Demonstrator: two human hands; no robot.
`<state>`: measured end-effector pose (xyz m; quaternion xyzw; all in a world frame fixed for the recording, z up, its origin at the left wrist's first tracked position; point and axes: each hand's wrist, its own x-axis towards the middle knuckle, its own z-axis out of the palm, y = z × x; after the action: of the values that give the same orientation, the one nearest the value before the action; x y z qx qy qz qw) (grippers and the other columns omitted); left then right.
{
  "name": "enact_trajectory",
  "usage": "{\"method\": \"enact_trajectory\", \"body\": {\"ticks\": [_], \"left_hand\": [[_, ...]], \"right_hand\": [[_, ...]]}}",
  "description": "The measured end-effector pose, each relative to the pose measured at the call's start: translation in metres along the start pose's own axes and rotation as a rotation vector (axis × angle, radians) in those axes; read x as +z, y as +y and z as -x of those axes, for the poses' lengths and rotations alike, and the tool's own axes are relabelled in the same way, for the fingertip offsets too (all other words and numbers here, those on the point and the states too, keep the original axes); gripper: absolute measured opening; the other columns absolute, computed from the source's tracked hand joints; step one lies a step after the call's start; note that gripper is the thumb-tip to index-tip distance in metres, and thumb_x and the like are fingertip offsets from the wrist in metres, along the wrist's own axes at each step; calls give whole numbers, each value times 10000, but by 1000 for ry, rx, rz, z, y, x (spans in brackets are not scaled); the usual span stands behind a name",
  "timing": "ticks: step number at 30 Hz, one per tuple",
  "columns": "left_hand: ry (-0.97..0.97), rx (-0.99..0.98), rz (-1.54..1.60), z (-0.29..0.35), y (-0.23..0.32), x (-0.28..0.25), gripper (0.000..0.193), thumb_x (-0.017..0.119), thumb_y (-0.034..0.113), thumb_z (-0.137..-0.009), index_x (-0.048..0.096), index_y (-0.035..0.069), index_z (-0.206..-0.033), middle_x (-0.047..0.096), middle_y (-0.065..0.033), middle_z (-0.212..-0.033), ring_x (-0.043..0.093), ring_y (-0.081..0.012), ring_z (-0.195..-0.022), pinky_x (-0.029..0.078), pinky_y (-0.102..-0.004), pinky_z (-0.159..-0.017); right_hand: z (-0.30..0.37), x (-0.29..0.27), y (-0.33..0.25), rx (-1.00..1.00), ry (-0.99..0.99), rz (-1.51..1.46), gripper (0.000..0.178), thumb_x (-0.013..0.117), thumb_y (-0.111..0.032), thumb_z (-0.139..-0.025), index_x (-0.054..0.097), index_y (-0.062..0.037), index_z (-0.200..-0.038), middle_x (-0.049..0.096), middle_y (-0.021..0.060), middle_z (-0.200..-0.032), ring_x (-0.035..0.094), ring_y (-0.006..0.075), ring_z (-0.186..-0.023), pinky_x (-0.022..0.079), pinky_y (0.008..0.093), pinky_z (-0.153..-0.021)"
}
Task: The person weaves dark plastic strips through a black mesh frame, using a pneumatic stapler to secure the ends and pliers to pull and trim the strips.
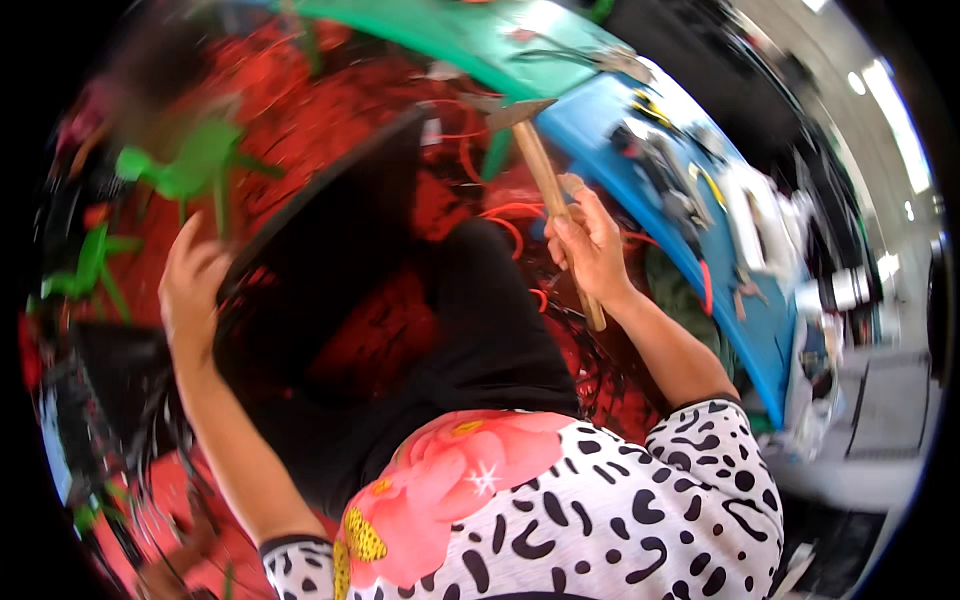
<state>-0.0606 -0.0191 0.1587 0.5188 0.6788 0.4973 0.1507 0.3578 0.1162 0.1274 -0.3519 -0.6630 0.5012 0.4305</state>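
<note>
My right hand [592, 245] is closed round the wooden handle of a hammer [541, 160], the metal head up and away from me. The handle's butt sticks out below my fist. At the left, my left hand [193, 290] is at the near left end of a large, flat black panel [345, 190]. Its fingers are closed at the panel's edge, somewhat blurred by motion. The panel stands tilted over my lap, its far corner reaching up toward the hammer head. My legs in black trousers [490, 330] are partly behind it.
A blue table [745, 345] at the right carries pliers, hand tools and a white roll-like thing [752, 220]. A green table [400, 25] joins it at the far side. Green stools [200, 160] stand at the left. Orange hose [515, 212] and dark scraps lie on the red floor.
</note>
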Motion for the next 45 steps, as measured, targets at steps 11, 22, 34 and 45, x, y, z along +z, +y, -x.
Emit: {"method": "enact_trajectory", "body": {"ticks": [11,22,34,45], "left_hand": [[-67,-89,166,-12,-4,-7,588,581,43,-840,318,-57,-1356,629,-104,-950,563,-117,-905,394,-221,-879],[-81,-161,103,-10,-4,-4,579,564,14,-831,323,-51,-1354,613,-96,-935,562,-126,-884,406,-229,-859],[-84,-186,50,-5,9,-1,559,559,16,-833,336,-72,-1338,604,-111,-960,559,-128,-894,405,-228,-864],[-74,-213,50,-11,4,-4,457,560,27,-850,428,-68,-1277,601,-104,-1007,567,-127,-931,414,-231,-871]], "right_hand": [[120,-300,56,156,829,1201,383,580,-128,-816,527,-33,-1184,633,180,-844,620,301,-713,489,379,-671],[59,-337,60,349,571,1712,316,543,-181,-849,538,-58,-1139,586,212,-1005,585,382,-922,472,460,-794],[-39,-265,58,-180,545,1241,189,572,-138,-805,579,-58,-976,592,154,-835,588,352,-800,466,441,-719],[-36,-347,82,323,597,1426,398,591,-316,-812,596,-53,-1110,647,167,-986,620,324,-919,474,421,-815]]}}
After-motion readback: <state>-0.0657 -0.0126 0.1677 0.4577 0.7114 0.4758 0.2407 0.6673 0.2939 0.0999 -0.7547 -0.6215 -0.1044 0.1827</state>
